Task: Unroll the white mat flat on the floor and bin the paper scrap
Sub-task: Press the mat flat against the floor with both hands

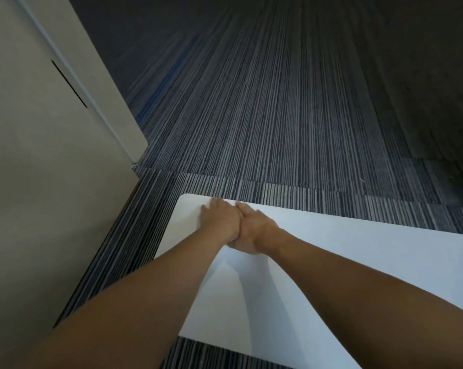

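Note:
The white mat (358,251) lies unrolled and flat on the striped carpet, running from the lower middle off the right edge. Both my hands rest palm-down on its far left edge, side by side and touching. My left hand (219,219) has its fingers spread near the mat's rounded far-left corner. My right hand (254,227) presses flat just to the right of it. Neither hand grips anything. No paper scrap and no bin are in view.
A beige cabinet or wall panel (38,155) stands along the left, its corner reaching toward the mat. Dark blue-grey striped carpet (278,115) stretches ahead and to the right. The far right is dim.

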`<action>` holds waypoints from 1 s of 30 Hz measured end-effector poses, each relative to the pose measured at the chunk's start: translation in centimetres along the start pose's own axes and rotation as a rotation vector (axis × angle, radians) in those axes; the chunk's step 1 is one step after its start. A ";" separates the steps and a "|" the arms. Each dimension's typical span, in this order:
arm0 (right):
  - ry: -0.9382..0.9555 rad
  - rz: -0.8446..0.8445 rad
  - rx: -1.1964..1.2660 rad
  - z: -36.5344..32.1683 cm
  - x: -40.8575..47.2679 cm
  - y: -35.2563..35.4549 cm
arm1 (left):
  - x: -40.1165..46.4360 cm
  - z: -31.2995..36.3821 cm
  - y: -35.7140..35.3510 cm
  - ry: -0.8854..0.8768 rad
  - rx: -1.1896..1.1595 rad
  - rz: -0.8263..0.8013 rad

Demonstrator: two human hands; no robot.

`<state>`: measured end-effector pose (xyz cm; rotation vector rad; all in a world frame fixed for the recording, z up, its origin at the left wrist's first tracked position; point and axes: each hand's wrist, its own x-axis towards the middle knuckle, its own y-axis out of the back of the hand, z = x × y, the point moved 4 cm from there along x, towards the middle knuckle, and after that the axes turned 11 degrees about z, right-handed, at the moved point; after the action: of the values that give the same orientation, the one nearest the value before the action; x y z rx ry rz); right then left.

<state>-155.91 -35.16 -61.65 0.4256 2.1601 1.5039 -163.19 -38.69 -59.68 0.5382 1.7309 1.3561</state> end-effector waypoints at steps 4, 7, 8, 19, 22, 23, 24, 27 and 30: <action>-0.016 0.000 -0.057 1.9 -1.6 -0.1 | -0.6 1.9 -2.2 -0.086 -0.167 0.016; -0.031 0.021 -0.041 2.5 -2.4 0.2 | -0.4 2.0 -1.9 -0.113 -0.105 -0.064; -0.062 0.028 -0.019 2.8 -2.7 0.6 | -0.2 2.0 -1.6 -0.103 -0.093 -0.080; -0.063 0.005 -0.017 4.8 -4.2 0.8 | -0.7 1.0 -2.6 0.006 0.059 0.011; -0.068 0.014 -0.043 4.6 -3.8 0.2 | -1.0 1.9 -3.3 -0.061 0.076 0.058; -0.057 0.011 -0.065 4.7 -3.8 0.0 | -1.1 2.7 -3.4 -0.121 0.079 0.089; -0.036 0.003 -0.082 4.8 -3.8 -0.1 | -1.3 3.6 -3.4 -0.185 0.062 0.105; 0.003 -0.009 -0.076 5.4 -4.2 0.0 | -1.7 5.1 -3.5 -0.256 -0.022 0.079; -0.049 -0.002 -0.039 7.0 -5.2 0.5 | -1.8 5.2 -2.9 -0.220 -0.050 0.039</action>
<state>-147.77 -32.08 -62.11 0.4424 2.0898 1.5156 -157.44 -38.07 -62.00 0.6697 1.5115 1.3116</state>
